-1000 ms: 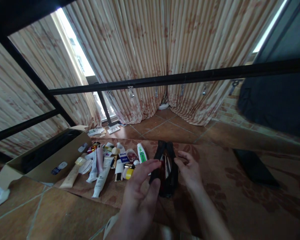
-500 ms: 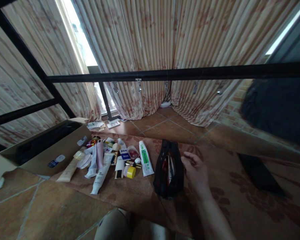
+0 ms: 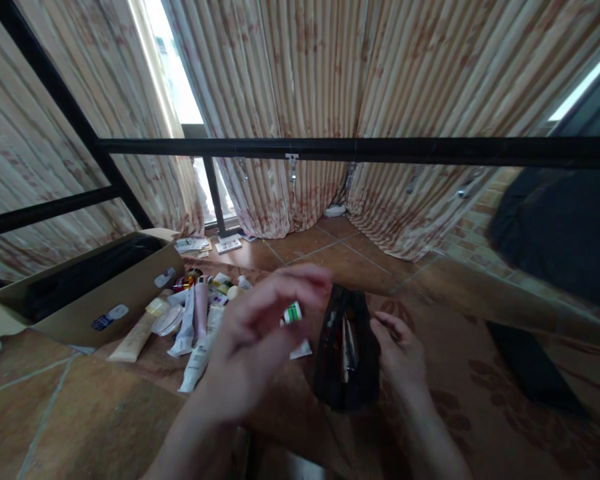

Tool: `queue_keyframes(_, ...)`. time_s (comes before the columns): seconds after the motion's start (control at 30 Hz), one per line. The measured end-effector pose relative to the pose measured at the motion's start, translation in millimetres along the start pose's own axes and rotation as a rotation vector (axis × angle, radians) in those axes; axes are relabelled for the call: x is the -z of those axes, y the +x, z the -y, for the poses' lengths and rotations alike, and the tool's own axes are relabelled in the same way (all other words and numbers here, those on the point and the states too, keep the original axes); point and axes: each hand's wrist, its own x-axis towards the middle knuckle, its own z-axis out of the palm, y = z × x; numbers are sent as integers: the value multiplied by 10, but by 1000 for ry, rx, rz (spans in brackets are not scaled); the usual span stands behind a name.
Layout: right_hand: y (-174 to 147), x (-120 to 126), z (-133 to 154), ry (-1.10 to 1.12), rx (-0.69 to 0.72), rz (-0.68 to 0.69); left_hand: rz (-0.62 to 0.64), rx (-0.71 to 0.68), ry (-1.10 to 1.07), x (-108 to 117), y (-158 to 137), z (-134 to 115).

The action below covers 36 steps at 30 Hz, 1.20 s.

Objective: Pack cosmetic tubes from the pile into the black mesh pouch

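Observation:
A black zip pouch (image 3: 325, 373) stands unzipped on the brown patterned cloth, with slim shiny items (image 3: 349, 350) showing inside. My right hand (image 3: 403, 350) pinches the pouch's right edge with curled fingers. To the left of the pouch my left hand (image 3: 260, 340) is raised, blurred by motion, its thumb and fingers apart with nothing visible between them. It covers part of a green-and-white tube (image 3: 293, 312) and other small items. Left of that hand lies a pile of cosmetics, among them a white tube (image 3: 196, 367), a pink tube (image 3: 200, 307) and a beige tube (image 3: 135, 339).
An open cardboard box (image 3: 80, 317) holding something black stands at the left. A flat black item (image 3: 535, 370) lies on the cloth at the right. Papers (image 3: 193, 245) lie on the tiled floor by the window. A black metal rail (image 3: 330, 148) crosses before the curtains.
My left hand has come into view from below, reaching over the items beside the pouch. My right hand stays at the pouch's right edge. The view has shifted slightly.

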Motion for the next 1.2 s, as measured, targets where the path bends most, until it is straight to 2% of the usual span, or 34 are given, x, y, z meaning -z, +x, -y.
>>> queue_keyframes(0.07, 17, 14, -43, -30, -6, -4, -17, 36, 219, 60, 210, 283)
queue_keyframes(0.17, 54, 27, -111, -81, -4, -15, -152, 208, 811, 199, 439, 845)
queue_keyframes(0.23, 70, 22, -136, -77, -14, -15, -122, 278, 1099, 296, 447, 1145)
queue_keyframes(0.33, 68, -2, -126, -80, -27, -20, -54, 323, 1282, 366, 333, 1374)
queue_keyframes(0.47, 39, -25, -51, -114, -41, -21, 1, 388, 1309, 336, 269, 1451)
queue_keyframes(0.7, 1, -25, 87, -214, -70, -40, 30, 464, 1225, 326, 379, 1563)
queue_keyframes(0.87, 24, -49, 33, -199, -49, -16, -17, 501, 1143, 350, 405, 1540)
queue_keyframes(1.03, 9, -56, 20, -204, -43, -29, -60, 453, 1073, 369, 368, 1444)
queue_keyframes(1.2, -23, -97, 104, -166, -60, -37, -208, 407, 814, 447, 359, 1367)
